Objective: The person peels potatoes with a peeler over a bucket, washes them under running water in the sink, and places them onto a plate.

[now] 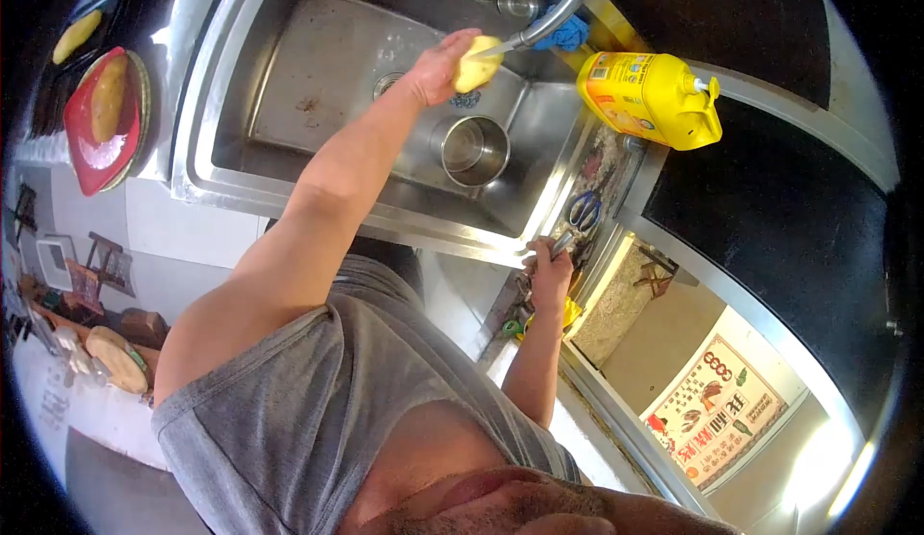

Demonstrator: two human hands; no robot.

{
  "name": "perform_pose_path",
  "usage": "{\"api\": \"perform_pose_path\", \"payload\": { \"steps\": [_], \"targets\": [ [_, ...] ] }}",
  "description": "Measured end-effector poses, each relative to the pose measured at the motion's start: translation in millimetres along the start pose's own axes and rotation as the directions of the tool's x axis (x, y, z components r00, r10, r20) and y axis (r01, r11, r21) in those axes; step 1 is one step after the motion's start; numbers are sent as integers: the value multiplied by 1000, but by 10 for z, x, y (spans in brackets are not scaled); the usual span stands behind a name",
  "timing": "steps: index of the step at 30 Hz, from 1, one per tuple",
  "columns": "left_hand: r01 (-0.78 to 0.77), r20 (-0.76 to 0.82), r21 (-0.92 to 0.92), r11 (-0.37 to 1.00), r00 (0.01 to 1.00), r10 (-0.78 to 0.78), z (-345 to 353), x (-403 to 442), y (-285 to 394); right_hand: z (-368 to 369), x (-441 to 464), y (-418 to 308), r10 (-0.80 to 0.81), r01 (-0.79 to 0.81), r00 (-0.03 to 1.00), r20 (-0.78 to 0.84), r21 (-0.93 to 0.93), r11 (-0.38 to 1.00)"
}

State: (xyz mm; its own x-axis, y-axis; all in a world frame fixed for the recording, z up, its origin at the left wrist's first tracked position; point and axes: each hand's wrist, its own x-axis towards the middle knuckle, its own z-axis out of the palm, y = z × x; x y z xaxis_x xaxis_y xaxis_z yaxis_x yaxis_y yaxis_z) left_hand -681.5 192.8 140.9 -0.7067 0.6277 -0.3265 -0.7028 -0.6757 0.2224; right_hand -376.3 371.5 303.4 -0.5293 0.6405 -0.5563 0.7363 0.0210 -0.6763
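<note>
In the basin, my left hand holds a yellow peeled potato under the curved tap. My right hand, at the front right corner of the sink, is closed around a small metallic tool, whose working end is hard to make out. Blue-handled scissors lie just beyond it on the ledge. A round metal pot stands in the basin below the potato.
A yellow pump bottle stands right of the tap, near a blue cloth. At the left, a red plate carries a potato, with another yellow piece beyond. The metal sink rim runs around the basin.
</note>
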Motion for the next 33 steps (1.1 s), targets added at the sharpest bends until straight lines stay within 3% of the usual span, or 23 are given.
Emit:
{"api": "perform_pose_path", "payload": {
  "steps": [5,8,10,12,16,19,22,24,26,29,31,33],
  "targets": [
    [41,-90,145,989,996,-28,-116,-41,-18,-3,27,29,5,-6,1000,4,12,1000],
    [177,-19,52,983,984,-176,-254,-121,-74,37,17,0,18,-18,1000,-2,-16,1000],
    [173,-64,109,979,984,-167,-270,-124,-125,48,18,-20,13,-13,1000,0,-33,999],
    [137,-66,131,982,989,-129,-174,-163,-149,28,47,-2,-1,2,1000,10,-48,999],
    [-48,-91,454,890,991,100,-89,-3,-211,62,70,-56,19,-20,1000,-5,-51,998],
    [-58,-168,423,904,976,141,55,93,-115,80,146,-30,-11,11,1000,1,-7,1000],
    [108,-349,165,980,936,-44,154,158,41,104,270,-123,-42,43,999,34,-34,998],
    [101,-345,-15,995,933,-100,144,189,72,82,479,-272,-39,48,995,92,-92,995],
    [148,-312,-173,974,929,-197,46,300,27,199,736,-509,-98,110,992,77,-170,979],
    [50,-137,-140,989,988,-70,97,293,-68,301,1416,-848,-150,174,975,166,-141,975],
    [50,-68,-138,989,996,-60,237,261,-108,492,1806,-1222,-174,176,954,243,14,984],
    [69,30,-194,979,997,-65,262,252,-118,755,2223,-1582,-314,330,895,316,4,944]
  ]
}}
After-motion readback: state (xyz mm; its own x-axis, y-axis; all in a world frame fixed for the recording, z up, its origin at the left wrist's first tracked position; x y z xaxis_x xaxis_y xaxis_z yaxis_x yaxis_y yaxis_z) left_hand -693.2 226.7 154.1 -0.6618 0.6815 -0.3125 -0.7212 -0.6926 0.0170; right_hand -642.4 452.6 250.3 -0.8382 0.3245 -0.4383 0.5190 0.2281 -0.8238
